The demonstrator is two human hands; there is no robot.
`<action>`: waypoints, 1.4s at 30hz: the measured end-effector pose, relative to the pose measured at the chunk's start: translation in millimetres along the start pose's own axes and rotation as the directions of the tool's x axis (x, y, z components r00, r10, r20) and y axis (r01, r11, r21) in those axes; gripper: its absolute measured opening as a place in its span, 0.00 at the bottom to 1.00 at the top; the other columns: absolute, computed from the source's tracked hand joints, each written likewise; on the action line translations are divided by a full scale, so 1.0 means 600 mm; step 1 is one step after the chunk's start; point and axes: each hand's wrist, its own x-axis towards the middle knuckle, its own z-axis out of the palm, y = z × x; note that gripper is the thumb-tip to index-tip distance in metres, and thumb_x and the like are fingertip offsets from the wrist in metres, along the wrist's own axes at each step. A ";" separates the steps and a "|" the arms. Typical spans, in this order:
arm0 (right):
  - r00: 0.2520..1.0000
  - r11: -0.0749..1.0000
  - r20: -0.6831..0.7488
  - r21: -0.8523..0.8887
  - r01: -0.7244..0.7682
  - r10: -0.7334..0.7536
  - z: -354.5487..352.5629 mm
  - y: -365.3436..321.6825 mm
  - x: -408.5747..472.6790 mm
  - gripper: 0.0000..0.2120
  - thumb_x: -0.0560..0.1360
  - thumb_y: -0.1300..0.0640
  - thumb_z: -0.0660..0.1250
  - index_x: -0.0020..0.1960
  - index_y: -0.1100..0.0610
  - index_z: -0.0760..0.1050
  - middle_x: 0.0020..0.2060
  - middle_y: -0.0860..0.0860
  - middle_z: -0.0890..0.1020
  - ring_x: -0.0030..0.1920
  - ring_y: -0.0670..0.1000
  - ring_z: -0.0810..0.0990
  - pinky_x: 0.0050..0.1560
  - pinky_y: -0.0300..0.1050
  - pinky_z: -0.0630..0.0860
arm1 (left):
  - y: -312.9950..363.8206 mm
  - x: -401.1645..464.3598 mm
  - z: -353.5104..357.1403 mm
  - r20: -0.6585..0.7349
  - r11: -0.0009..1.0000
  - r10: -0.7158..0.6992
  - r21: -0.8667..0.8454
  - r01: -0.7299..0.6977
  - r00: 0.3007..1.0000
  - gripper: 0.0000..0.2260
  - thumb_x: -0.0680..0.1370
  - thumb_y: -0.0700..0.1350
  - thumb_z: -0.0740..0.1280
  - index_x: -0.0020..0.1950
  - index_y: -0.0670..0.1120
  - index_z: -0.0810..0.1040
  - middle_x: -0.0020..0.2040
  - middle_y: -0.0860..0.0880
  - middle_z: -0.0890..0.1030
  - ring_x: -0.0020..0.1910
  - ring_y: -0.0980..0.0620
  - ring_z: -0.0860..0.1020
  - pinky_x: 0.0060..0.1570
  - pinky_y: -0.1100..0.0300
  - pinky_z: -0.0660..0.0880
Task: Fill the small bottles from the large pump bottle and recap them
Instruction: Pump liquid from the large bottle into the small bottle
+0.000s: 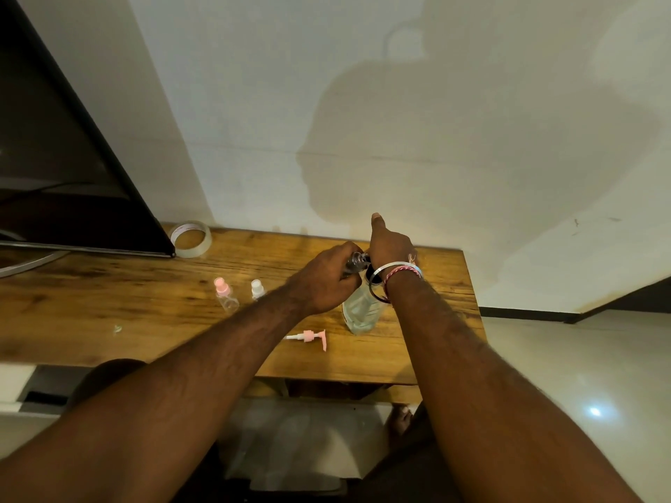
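The large pump bottle [361, 311] stands on the wooden table [145, 314], clear and partly full of liquid. My right hand [391, 245] sits over its top, thumb sticking up and fingers curled down out of sight around the pump head. My left hand [326, 283] grips a small clear bottle [356, 261] and holds it tilted, its open neck against the pump. A loose pink pump cap [309, 337] lies on the table in front of the large bottle. To the left stand two capped small bottles, one pink-topped [225, 295] and one white-topped [257, 289].
A roll of clear tape [191, 238] lies at the table's back edge beside a dark monitor [54, 139] on the left. A white wall runs right behind the table. The table's right edge is near my right forearm, with pale floor beyond.
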 end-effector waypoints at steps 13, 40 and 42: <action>0.969 0.950 0.220 0.263 -0.170 0.113 -0.021 -0.031 -0.020 0.29 0.73 0.28 0.56 0.51 0.54 0.77 0.53 0.57 0.83 0.53 0.59 0.82 0.63 0.57 0.75 | 0.015 0.000 -0.010 -0.019 1.000 0.021 -0.012 -0.021 1.000 0.09 0.81 0.40 0.68 0.59 0.51 0.74 0.49 0.58 0.78 0.48 0.59 0.77 0.41 0.63 0.70; 0.999 0.999 0.036 -0.047 0.005 -0.003 -0.007 -0.010 -0.007 0.36 0.79 0.31 0.48 0.36 0.58 0.77 0.45 0.59 0.83 0.48 0.60 0.80 0.55 0.51 0.75 | -0.001 0.007 -0.004 -0.015 0.996 0.033 0.083 -0.032 0.999 0.09 0.80 0.41 0.68 0.61 0.47 0.76 0.53 0.51 0.80 0.50 0.55 0.77 0.44 0.60 0.72; 1.000 0.997 0.020 -0.073 0.021 -0.020 -0.008 -0.008 -0.007 0.36 0.79 0.30 0.47 0.38 0.58 0.78 0.46 0.59 0.84 0.48 0.60 0.81 0.56 0.52 0.76 | -0.001 0.007 -0.004 -0.010 0.996 0.027 0.084 -0.026 1.000 0.10 0.80 0.41 0.68 0.61 0.47 0.76 0.54 0.50 0.80 0.51 0.53 0.77 0.45 0.59 0.74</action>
